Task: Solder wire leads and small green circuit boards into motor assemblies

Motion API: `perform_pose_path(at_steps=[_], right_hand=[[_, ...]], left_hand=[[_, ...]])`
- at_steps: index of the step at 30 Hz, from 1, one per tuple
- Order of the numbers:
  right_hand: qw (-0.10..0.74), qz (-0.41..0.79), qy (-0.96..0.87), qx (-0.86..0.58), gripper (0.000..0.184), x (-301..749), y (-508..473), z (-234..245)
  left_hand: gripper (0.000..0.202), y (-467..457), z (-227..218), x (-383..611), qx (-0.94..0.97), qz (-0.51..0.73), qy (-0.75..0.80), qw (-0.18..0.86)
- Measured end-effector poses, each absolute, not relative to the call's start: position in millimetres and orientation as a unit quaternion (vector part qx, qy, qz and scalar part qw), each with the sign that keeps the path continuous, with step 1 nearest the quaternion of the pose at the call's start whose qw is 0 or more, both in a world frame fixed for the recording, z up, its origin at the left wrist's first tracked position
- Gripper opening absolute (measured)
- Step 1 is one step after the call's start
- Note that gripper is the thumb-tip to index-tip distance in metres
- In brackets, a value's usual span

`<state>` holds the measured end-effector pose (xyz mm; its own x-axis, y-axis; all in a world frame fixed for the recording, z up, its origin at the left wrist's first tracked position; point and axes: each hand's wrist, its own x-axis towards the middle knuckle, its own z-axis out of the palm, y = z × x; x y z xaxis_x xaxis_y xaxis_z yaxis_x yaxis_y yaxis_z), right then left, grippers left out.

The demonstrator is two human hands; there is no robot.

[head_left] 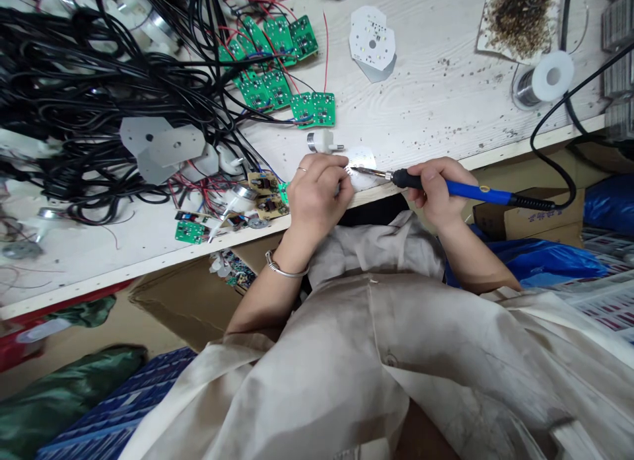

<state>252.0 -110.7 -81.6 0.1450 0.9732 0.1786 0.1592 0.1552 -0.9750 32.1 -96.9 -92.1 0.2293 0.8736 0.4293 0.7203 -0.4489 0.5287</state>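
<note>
Left hand (317, 192) curled narrow, fingers pinching a pale round circuit plate (362, 162) at the bench's front edge, with much of the plate hidden behind those fingers. Right hand (430, 192) closed around the blue-and-black grip of a soldering iron (458, 191), metal tip angled in toward the plate, just beside the left fingers. Contact between tip and plate hard to make out.

Both hands close to the cream front edge of the workbench (525, 148), forearms reaching back over it toward a beige smock (376, 341). Beyond the hands, a stretch of flecked white bench top up to a white LED plate (372, 38). Just left of the left hand, brown power boards (265, 194) and, above, a white plug (321, 141). Farther up, green circuit boards (277, 50) trailing red wires; a black cable tangle (99, 96) crowding the left side, cut off by the frame. At upper right, a solder spool (542, 80) and a paper of brown scraps (518, 20), the paper cut off by the top edge. The iron's black cord (545, 149) looping right, past the bench edge.

Below the edge, a cardboard box (525, 215) with dark printing, a blue plastic bag (545, 262), and sheets with red printing (607, 308), all too small or slanted to read.
</note>
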Motion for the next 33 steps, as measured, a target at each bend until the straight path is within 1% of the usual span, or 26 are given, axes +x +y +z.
perform_pose_path(at_steps=[3, 7, 11, 12, 15, 16, 18, 19, 21, 23, 25, 28, 30, 31, 33], right_hand=[[0.569, 0.366, -0.513, -0.528, 0.035, 249.1, -110.2, -81.0], [0.617, 0.343, -0.481, -0.520, 0.035, 243.9, -109.3, -80.8], [0.636, 0.338, -0.473, -0.507, 0.033, 242.7, -107.7, -84.7], [0.642, 0.338, -0.469, -0.503, 0.033, 242.9, -106.9, -86.2], [0.655, 0.332, -0.466, -0.493, 0.032, 243.3, -103.3, -90.8], [0.659, 0.324, -0.466, -0.494, 0.031, 243.1, -101.9, -92.1], [0.666, 0.306, -0.466, -0.496, 0.030, 242.2, -99.2, -93.8], [0.668, 0.298, -0.466, -0.498, 0.031, 241.6, -98.4, -94.2], [0.665, 0.288, -0.469, -0.505, 0.032, 240.4, -98.3, -94.1], [0.651, 0.277, -0.477, -0.521, 0.032, 240.2, -100.5, -93.0], [0.636, 0.259, -0.507, -0.521, 0.033, 242.2, -103.3, -91.2], [0.605, 0.232, -0.587, -0.485, 0.031, 250.5, -99.9, -86.0], [0.544, 0.228, -0.635, -0.499, 0.026, 257.4, -87.9, -80.0], [0.500, 0.229, -0.654, -0.520, 0.023, 260.0, -78.7, -76.2], [0.418, 0.216, -0.687, -0.554, 0.023, 261.1, -56.1, -67.2]], left_hand=[[0.016, -96.1, -93.0, 32.1, 0.775, 0.368, 0.502, 0.106], [0.015, -96.2, -93.1, 32.5, 0.778, 0.352, 0.505, 0.121], [0.010, -102.6, -82.2, 27.2, 0.796, 0.342, 0.491, 0.094], [0.008, -104.8, -77.4, 24.4, 0.801, 0.325, 0.495, 0.086], [0.015, -109.1, -64.2, 15.4, 0.808, 0.237, 0.536, 0.056], [0.015, -109.1, -61.6, 13.3, 0.810, 0.210, 0.546, 0.039], [0.004, -106.6, -60.1, 11.7, 0.820, 0.178, 0.543, 0.001], [0.006, -104.6, -61.1, 12.3, 0.828, 0.169, 0.534, -0.015], [0.018, -100.4, -64.6, 15.1, 0.843, 0.156, 0.514, -0.033], [0.023, -98.0, -67.3, 18.1, 0.851, 0.148, 0.504, -0.022], [0.021, -98.5, -65.5, 18.2, 0.848, 0.167, 0.504, 0.004], [0.015, -102.4, -50.8, 9.2, 0.809, 0.291, 0.510, 0.026], [0.012, -104.2, -36.2, -3.1, 0.754, 0.382, 0.533, 0.025], [0.013, -104.5, -29.6, -10.8, 0.721, 0.418, 0.553, 0.016], [0.019, -104.6, -22.3, -29.3, 0.653, 0.462, 0.600, -0.017]])
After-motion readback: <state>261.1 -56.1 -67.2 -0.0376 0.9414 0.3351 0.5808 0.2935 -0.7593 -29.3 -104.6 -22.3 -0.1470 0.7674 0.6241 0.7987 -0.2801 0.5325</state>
